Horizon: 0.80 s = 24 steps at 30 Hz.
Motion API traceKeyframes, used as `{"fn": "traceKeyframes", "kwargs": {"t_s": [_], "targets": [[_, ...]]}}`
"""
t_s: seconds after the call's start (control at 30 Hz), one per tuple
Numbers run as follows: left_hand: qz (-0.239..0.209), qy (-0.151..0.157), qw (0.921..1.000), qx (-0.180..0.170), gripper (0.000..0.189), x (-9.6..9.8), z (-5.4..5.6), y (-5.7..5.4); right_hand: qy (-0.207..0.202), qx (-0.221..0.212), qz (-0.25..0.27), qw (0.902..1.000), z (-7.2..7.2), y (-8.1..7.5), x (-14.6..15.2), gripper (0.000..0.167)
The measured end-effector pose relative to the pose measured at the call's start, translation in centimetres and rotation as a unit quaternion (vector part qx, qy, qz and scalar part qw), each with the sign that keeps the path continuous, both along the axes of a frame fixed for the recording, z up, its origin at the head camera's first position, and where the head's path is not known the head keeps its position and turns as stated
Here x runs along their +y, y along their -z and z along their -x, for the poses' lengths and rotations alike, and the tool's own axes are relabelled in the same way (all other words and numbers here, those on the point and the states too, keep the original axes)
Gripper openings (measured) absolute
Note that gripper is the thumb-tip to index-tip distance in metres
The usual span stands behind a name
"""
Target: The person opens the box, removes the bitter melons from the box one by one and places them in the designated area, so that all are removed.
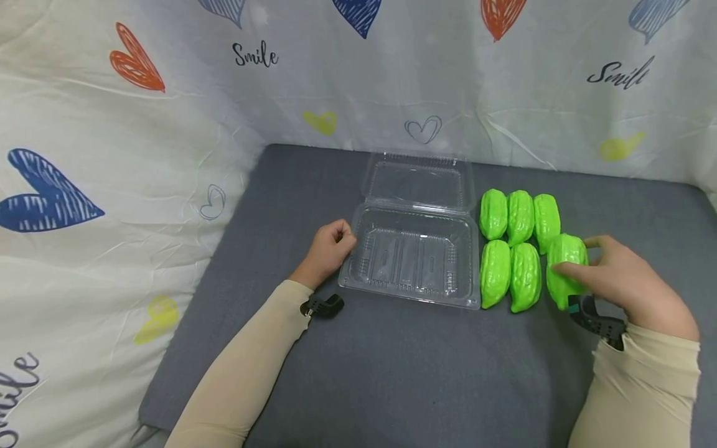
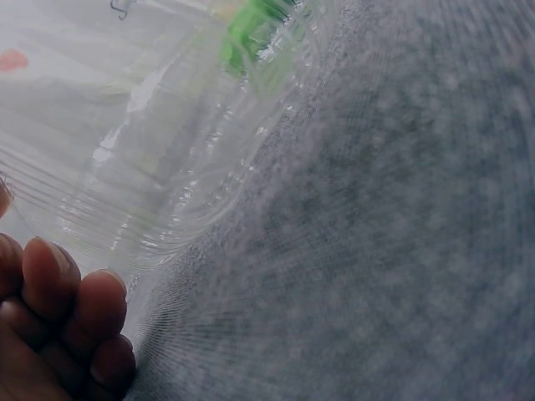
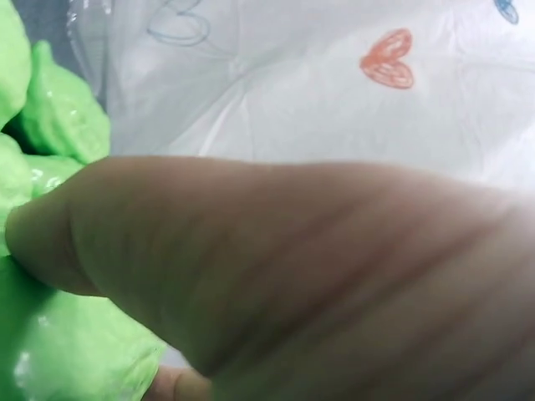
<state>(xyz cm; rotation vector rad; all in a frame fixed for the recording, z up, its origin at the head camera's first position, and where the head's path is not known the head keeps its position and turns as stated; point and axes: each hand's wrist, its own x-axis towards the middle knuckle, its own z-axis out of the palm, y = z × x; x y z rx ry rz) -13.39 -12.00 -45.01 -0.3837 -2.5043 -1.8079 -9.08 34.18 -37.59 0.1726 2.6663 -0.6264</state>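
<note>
A clear plastic clamshell container point(image 1: 411, 292) lies with its lid point(image 1: 417, 183) folded back. At its left rim, my left hand point(image 1: 329, 249) has curled fingers, with thumb and index finger pinching the edge. In the left wrist view, the curled fingers point(image 2: 100, 305) are close beside the clear plastic wall point(image 2: 167, 184). My right hand point(image 1: 627, 274) grips a bright green, ribbed bitter melon point(image 1: 567, 249), thumb on the near side and fingers behind it. The right wrist view shows the thumb point(image 3: 50, 242) pressing on the glossy green melon point(image 3: 75, 342).
Several matching bitter melons stand in two rows right of the container, three in the back row point(image 1: 521, 214) and two in front point(image 1: 525, 274). Grey cloth covers the table point(image 1: 392, 373). A white curtain point(image 1: 364, 81) with printed hearts hangs behind and to the left.
</note>
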Motion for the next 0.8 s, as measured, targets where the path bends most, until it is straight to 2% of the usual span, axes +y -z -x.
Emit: {"fn": "traceKeyframes", "kwargs": {"t_s": [0.33, 0.8], "targets": [[-0.001, -0.001, 1.0, -0.005, 0.027, 0.0, 0.0, -0.1, -0.004, -0.048, 0.019, 0.9986, 0.6, 1.2, 0.6, 0.1], [0.0, 0.0, 1.0, -0.004, 0.027, 0.0, 0.1, 0.1, -0.007, -0.066, 0.029, 0.9974, 0.8, 2.0, 0.2, 0.093]]}}
